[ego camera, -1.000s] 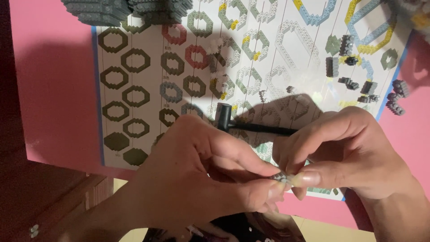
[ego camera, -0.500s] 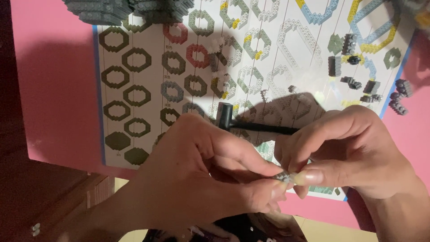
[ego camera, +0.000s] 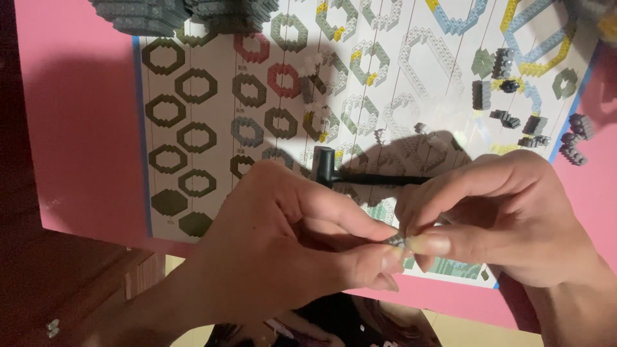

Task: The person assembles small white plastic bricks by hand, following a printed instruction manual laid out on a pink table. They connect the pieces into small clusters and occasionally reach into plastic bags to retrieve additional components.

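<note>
My left hand [ego camera: 289, 250] and my right hand [ego camera: 508, 218] meet fingertip to fingertip over a printed instruction sheet [ego camera: 212, 96]. Between the thumbs and forefingers of both hands sits a tiny grey block piece [ego camera: 396, 241], mostly hidden by the fingers. A small black hammer-shaped tool [ego camera: 334, 170] lies on the sheet just behind my hands, its handle running right under my right fingers.
The sheet lies on a pink surface [ego camera: 77, 115]. Small dark grey block pieces [ego camera: 508, 83] are scattered at the sheet's upper right, more [ego camera: 575, 138] at its right edge. A grey block assembly [ego camera: 173, 13] sits at the top. A wooden edge [ego camera: 96, 283] shows lower left.
</note>
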